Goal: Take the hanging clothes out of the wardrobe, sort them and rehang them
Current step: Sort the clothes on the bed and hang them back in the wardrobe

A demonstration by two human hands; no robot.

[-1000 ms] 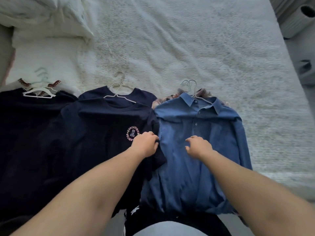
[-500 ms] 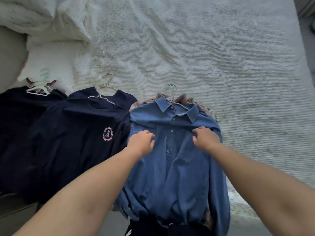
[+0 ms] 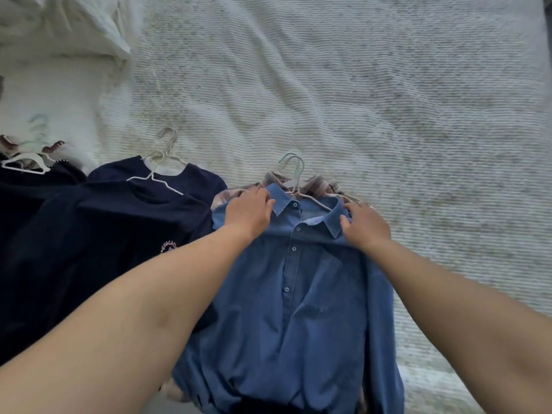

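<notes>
A blue denim shirt (image 3: 301,294) lies on its hanger (image 3: 294,174) on the bed, on top of a plaid shirt (image 3: 321,183) whose collar shows behind it. My left hand (image 3: 249,213) grips the denim shirt's left shoulder beside the collar. My right hand (image 3: 366,227) grips its right shoulder by the other collar point. To the left lie a navy T-shirt with a round pink logo (image 3: 98,243) and another navy top (image 3: 191,177), both on white hangers (image 3: 155,171). A further dark garment (image 3: 27,186) lies at the far left.
The white textured bedspread (image 3: 358,100) stretches away behind and to the right of the clothes. A white pillow (image 3: 59,28) sits at the top left. More pale hangers (image 3: 28,158) lie at the far left by the dark garment.
Both hands have slid up the denim shirt from its chest to the shoulders beside the collar. The view has shifted, with the shirt now nearer the centre.
</notes>
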